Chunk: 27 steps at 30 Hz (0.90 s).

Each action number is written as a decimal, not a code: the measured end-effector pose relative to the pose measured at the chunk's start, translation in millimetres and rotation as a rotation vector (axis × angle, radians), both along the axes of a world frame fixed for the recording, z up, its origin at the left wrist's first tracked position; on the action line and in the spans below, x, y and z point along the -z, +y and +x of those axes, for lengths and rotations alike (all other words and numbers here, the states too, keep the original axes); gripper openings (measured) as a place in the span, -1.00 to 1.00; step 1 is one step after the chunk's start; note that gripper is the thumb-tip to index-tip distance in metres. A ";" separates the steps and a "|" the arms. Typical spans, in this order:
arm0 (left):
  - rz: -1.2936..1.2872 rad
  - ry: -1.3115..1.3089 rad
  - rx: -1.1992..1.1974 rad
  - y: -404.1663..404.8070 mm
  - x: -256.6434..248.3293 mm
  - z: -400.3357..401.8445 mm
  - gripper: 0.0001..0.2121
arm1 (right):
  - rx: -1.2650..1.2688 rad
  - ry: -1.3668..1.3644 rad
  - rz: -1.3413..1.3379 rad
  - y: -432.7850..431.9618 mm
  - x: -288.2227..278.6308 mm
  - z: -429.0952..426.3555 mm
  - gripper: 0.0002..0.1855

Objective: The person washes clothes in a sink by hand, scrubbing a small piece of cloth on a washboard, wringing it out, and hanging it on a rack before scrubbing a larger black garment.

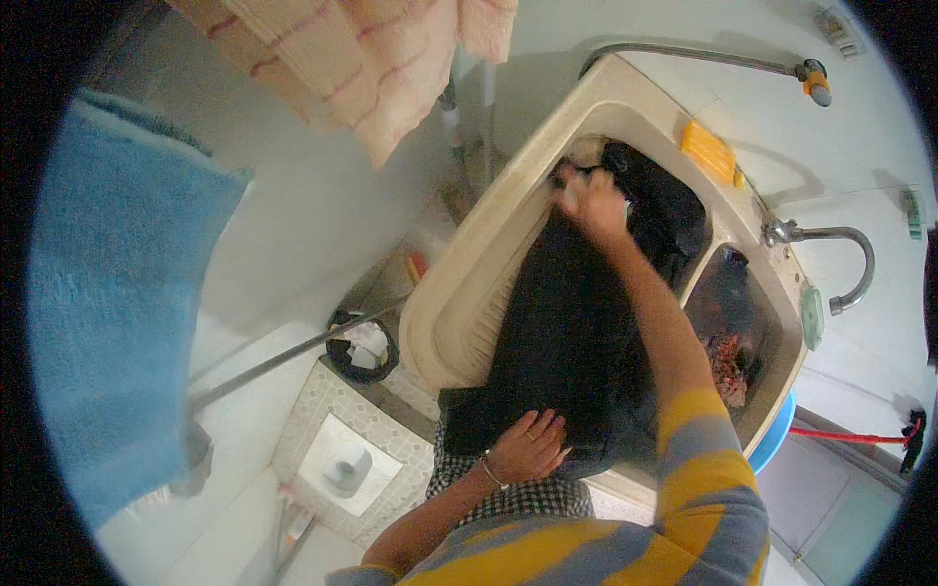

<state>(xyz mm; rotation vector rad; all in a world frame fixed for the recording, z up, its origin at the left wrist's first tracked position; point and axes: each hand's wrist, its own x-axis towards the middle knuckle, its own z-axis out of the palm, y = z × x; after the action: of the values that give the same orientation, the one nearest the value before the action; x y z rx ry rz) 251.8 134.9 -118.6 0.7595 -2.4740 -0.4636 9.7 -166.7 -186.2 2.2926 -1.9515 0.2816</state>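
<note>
A large piece of black cloth point(571, 315) lies spread over the ribbed washboard slope point(469, 329) of a beige laundry sink point(440, 293), its near end hanging over the front edge. My left hand point(529, 448) rests on that near end, palm down and fingers slightly apart. Farther up, at the cloth's far end, my right hand point(595, 205) is curled and blurred by motion. A pale edge shows beside its fingers, but what it grips is unclear. More bunched dark cloth point(659, 198) fills the basin right of that hand.
The smaller basin holds water and a reddish patterned cloth point(729, 370). Along the rim are a yellow soap-like block point(708, 152), a curved metal faucet point(854, 234) and a green soap dish point(812, 316). Towels hang left and above. A squat toilet point(349, 469) and a bin point(360, 348) stand below left.
</note>
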 end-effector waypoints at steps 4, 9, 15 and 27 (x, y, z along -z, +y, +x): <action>0.015 -0.064 0.037 -2.2 5.5 2.1 -0.73 | 0.155 -0.188 0.008 -9.8 -16.8 23.4 -0.52; 0.037 -0.009 -0.051 -2.7 -1.1 8.0 -0.71 | -0.299 -0.047 0.503 149.2 -48.5 85.4 -0.53; -0.004 -0.037 0.010 -4.8 -12.3 -0.9 -0.71 | -0.119 -0.063 -0.040 4.1 -1.3 13.3 -0.43; 0.327 -0.312 -0.665 -159.1 -27.9 14.3 -0.81 | 0.050 0.050 0.956 116.2 -77.5 3.8 -0.60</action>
<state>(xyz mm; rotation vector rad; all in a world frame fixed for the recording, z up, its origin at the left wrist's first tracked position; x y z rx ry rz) 266.1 -24.2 -90.7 1.8205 -2.2346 -0.5224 13.5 -50.5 -108.7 2.6436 -2.4357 -0.9007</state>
